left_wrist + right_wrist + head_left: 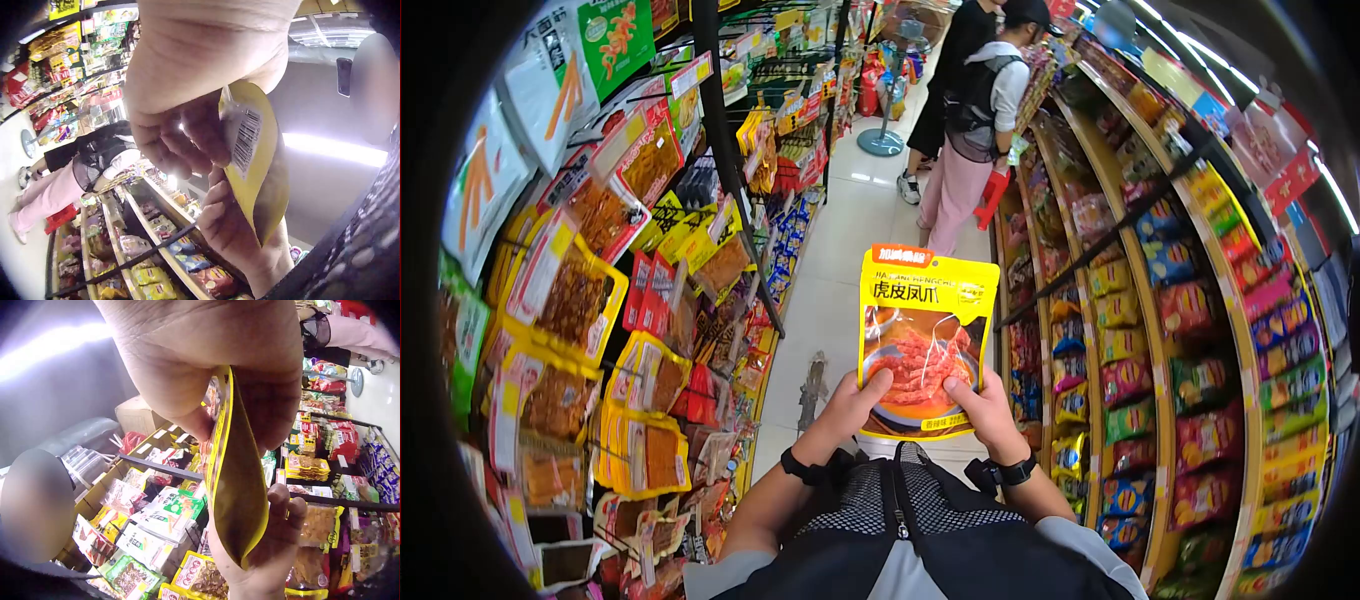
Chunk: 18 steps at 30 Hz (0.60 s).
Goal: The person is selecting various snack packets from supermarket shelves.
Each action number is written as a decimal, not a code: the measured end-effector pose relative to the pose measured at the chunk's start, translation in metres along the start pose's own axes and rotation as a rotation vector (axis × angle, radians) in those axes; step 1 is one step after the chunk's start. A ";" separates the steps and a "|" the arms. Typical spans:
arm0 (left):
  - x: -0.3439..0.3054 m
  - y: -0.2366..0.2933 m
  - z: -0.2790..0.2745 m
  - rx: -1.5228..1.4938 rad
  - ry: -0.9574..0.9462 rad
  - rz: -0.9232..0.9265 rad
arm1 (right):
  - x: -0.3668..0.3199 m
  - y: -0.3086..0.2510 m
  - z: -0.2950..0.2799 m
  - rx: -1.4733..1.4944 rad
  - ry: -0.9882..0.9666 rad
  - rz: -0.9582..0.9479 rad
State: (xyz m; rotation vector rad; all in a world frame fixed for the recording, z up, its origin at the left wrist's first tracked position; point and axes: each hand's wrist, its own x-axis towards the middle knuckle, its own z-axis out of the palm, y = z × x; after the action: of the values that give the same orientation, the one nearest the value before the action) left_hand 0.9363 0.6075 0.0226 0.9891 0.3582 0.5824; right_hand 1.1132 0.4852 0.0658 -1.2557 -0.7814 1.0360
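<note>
A yellow snack pouch (pixel 925 345) with a red top band and a picture of reddish chicken feet is held upright before the chest. On its left lower edge, the left hand (pixel 852 400) grips it, thumb across the front. The right hand (pixel 980 405) pinches the opposite edge the same way. From the left wrist, the back of the pouch (pixel 256 162) shows a barcode label (pixel 245 142), with curled fingers behind it. In the right wrist view the pouch (pixel 240 481) appears edge-on, bulging a little, between both hands.
Hanging packs of snacks (pixel 580 300) fill the rack at left. Shelves of bagged snacks (pixel 1190 370) line the right side. Two people stand ahead in the aisle, one in pink trousers (pixel 955 190), near a round-based stand (pixel 881 141). White floor (pixel 840 260) runs between.
</note>
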 end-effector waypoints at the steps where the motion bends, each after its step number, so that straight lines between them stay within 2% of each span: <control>1: 0.021 0.013 -0.009 0.020 -0.002 0.041 | 0.025 -0.011 0.003 -0.034 -0.010 -0.032; 3: 0.059 0.031 -0.025 0.060 -0.006 0.112 | 0.068 -0.029 0.006 -0.096 -0.023 -0.089; 8: 0.131 0.083 -0.050 0.057 -0.040 0.067 | 0.155 -0.056 0.010 -0.053 -0.043 -0.101; 10: 0.155 0.091 -0.057 0.110 -0.004 0.129 | 0.189 -0.052 0.000 -0.059 -0.066 -0.100; 18: 0.260 0.113 -0.086 0.198 0.106 0.130 | 0.330 -0.036 -0.046 -0.037 -0.222 -0.100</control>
State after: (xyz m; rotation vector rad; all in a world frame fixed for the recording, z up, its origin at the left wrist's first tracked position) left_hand 1.0637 0.8706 0.0697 1.1807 0.4550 0.7289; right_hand 1.2812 0.7745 0.0702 -1.1329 -1.0279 1.0953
